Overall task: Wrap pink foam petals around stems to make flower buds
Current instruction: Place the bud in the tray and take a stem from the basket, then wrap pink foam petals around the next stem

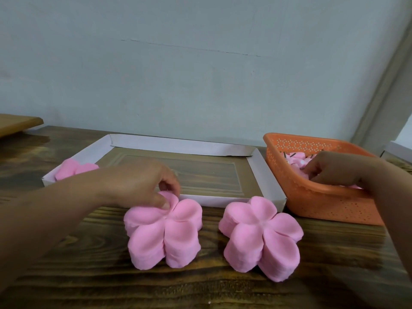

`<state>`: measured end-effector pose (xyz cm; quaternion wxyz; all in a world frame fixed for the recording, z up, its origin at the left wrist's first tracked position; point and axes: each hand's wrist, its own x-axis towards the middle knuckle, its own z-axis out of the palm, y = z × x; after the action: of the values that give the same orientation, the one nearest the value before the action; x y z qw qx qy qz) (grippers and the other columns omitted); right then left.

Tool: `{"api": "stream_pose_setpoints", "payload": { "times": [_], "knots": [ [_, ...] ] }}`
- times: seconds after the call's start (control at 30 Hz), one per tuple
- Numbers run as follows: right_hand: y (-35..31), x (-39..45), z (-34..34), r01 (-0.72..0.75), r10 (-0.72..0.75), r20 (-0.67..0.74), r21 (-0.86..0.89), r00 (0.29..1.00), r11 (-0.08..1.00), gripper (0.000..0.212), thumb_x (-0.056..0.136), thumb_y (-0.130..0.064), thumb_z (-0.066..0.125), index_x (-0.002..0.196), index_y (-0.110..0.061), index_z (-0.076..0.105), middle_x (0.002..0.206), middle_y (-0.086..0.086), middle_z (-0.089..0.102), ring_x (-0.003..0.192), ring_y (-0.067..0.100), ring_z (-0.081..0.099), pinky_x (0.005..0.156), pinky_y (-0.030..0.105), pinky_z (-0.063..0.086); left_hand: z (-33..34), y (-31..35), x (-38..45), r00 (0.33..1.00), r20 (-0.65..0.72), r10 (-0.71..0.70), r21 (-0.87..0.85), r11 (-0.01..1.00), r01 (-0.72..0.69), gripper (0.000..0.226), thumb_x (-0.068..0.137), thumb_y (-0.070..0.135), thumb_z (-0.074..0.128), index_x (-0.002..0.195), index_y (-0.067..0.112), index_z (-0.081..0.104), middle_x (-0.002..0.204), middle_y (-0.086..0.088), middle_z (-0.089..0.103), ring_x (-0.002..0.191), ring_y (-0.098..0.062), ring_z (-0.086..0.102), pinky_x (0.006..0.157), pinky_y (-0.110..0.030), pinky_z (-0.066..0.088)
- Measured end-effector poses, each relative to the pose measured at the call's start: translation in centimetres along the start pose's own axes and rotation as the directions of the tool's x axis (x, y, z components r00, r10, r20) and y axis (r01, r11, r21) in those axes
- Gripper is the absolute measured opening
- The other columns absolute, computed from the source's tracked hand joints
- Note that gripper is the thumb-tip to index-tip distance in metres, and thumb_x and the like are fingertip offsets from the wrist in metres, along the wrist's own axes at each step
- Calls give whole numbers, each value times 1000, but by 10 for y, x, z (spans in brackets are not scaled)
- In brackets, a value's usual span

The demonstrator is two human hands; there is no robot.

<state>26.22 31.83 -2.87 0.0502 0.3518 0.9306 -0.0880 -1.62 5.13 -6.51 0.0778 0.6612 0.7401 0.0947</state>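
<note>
Showing soft, even, fairly dim light with faint shadows beneath the pink foam stacks [163,228], blurring slightly throughout and more on the forearms at the lower corners, bending straight lines near the edges, catching mild sheen on the table [200,284].

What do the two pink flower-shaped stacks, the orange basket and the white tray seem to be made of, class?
Left pink stack and right pink stack: probably thin foam sheets, matte, with soft layered edges. Orange basket: likely moulded plastic, slightly glossy, its walls perforated with small holes. White tray: apparently cardboard, matte, with folded flaps at the corners.
</note>
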Motion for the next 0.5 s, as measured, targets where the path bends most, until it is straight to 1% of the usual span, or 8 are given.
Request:
{"api": "stream_pose_setpoints", "payload": {
  "times": [0.07,0.13,0.2,0.27,0.33,0.4,0.43,0.5],
  "knots": [
    [-1,-2,0,23,-23,7,39,1000,999,38,76,-11,62,49,-38,64,58,-6,59,59,9,50,63,27,41,1,1,-1,999,-35,-6,49,999,8,19,80,26,69,97,35,68,88,25,60,82,17,50,65,-6,37],
    [-2,-3,0,33,-34,12,66,999,997,39,76,-9,62,51,-39,65,57,-9,59,58,7,49,62,25,40,2,1,-2,998,-61,-5,95,995,10,14,81,27,67,93,34,66,87,24,61,80,17,49,68,-10,39],
    [-2,-4,1,25,-25,14,62,1000,998,38,77,-10,62,52,-38,66,53,-12,57,56,5,48,61,24,39,2,2,-3,997,-79,16,124,992,-6,8,81,26,68,86,31,65,88,20,63,80,7,52,72,-18,43],
    [0,-3,1,3,-3,1,57,1000,998,30,78,-14,63,56,-34,69,53,-12,58,54,4,48,60,23,39,2,5,-4,997,-74,29,136,990,-18,10,81,25,69,78,31,61,91,15,63,84,-3,55,77,-26,45],
    [3,-1,2,-16,19,-42,73,999,997,18,79,-19,65,62,-19,70,54,-7,56,55,8,47,60,27,39,1,7,-5,997,-74,30,140,990,-20,22,81,25,69,69,34,53,94,13,63,88,-8,56,79,-31,46],
    [5,0,3,-14,21,-80,87,997,996,20,79,-20,65,64,-7,65,57,0,52,56,12,44,60,32,37,1,8,-7,995,-90,33,126,992,-21,25,79,24,69,67,34,50,88,12,63,84,-8,57,75,-30,47],
    [5,-1,4,-11,19,-84,99,996,995,21,79,-20,65,62,-7,64,58,0,52,56,12,44,60,32,37,1,8,-7,995,-96,32,117,993,-20,24,79,23,69,69,34,50,83,13,62,80,-5,56,70,-25,46],
    [3,-3,4,3,6,-69,140,998,990,21,79,-16,66,57,-16,65,56,-3,53,53,8,45,59,29,37,0,8,-7,997,-74,2,79,997,4,21,78,24,69,74,36,53,77,17,60,72,0,53,59,-15,39]
  ]
}}
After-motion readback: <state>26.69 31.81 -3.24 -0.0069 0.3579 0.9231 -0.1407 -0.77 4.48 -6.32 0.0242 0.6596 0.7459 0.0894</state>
